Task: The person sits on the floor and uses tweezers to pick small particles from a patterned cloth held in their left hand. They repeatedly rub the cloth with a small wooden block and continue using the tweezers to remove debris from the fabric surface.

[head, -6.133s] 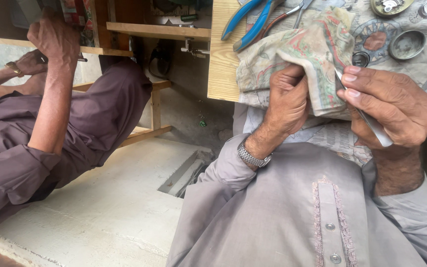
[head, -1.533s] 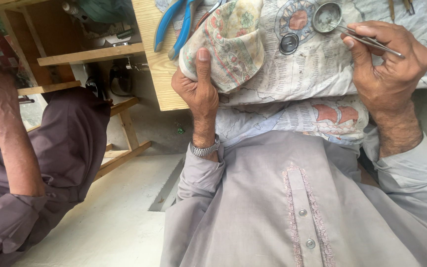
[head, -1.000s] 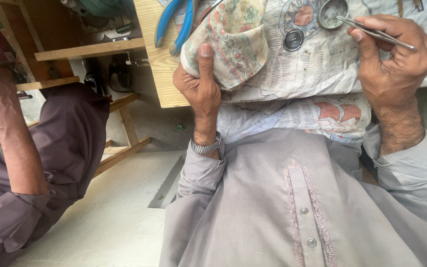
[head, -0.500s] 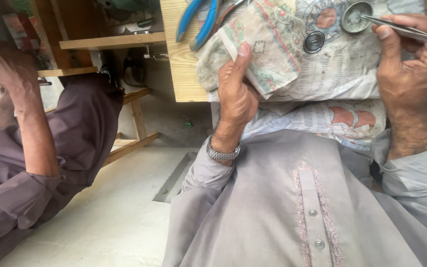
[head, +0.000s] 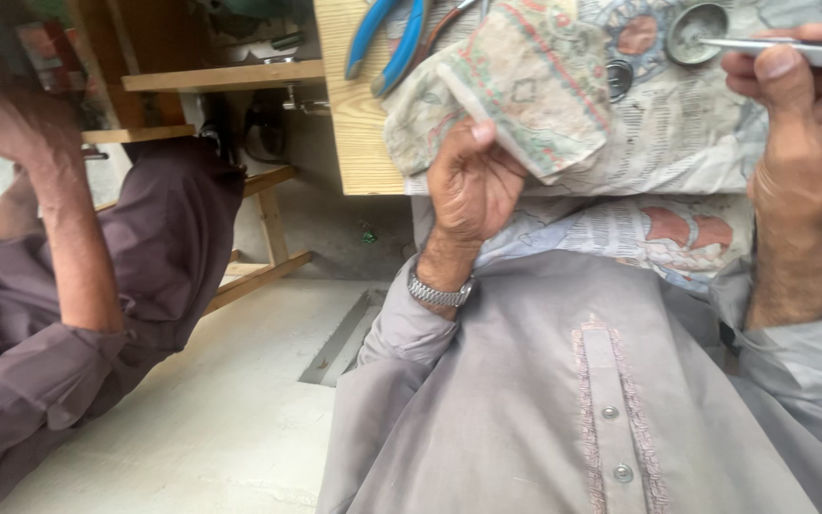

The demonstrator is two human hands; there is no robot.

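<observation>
The left hand [head: 473,186] is gripping a folded patterned cloth [head: 516,86], its thumb pressing up against the cloth's lower edge while the other fingers are curling behind it, clamped on the fabric. The cloth is lying over the front edge of the wooden bench [head: 359,114], just beside blue-handled pliers [head: 387,38]. The right hand [head: 806,143] is pinching slim metal tweezers [head: 792,48] between thumb and fingers, the tips reaching toward a small round metal case [head: 696,29] resting on the printed paper [head: 677,133]. A co-worker's arm [head: 68,238] is raised at the left
</observation>
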